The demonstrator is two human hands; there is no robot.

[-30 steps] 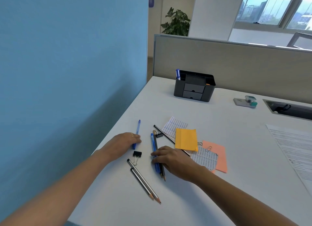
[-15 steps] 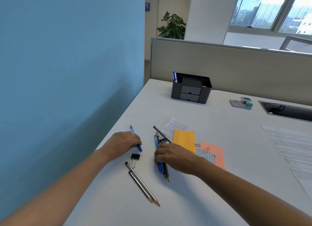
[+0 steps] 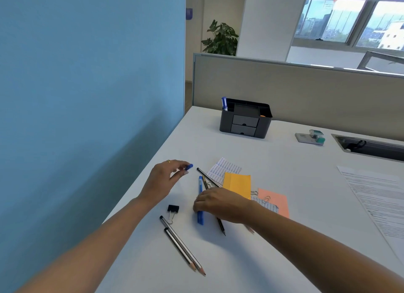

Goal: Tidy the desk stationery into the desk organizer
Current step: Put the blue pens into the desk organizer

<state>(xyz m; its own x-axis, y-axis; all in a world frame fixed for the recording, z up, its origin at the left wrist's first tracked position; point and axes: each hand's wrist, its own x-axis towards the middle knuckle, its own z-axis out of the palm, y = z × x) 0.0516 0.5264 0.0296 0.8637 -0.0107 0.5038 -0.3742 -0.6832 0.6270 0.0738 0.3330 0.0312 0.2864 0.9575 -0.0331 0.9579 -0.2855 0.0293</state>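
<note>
Though well apart from the organizer at the far side of the desk, pinches a blue pen in left hand, raised off the surface; curls right hand round a second blue pen lying flat against a pencil, just beside yellow paper.

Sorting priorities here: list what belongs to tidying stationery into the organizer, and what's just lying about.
Job: desk organizer, blue pen, second blue pen, pencils, binder clip, sticky notes, paper clip.
Lying about: printed sheet, plant, cable tray.
</note>
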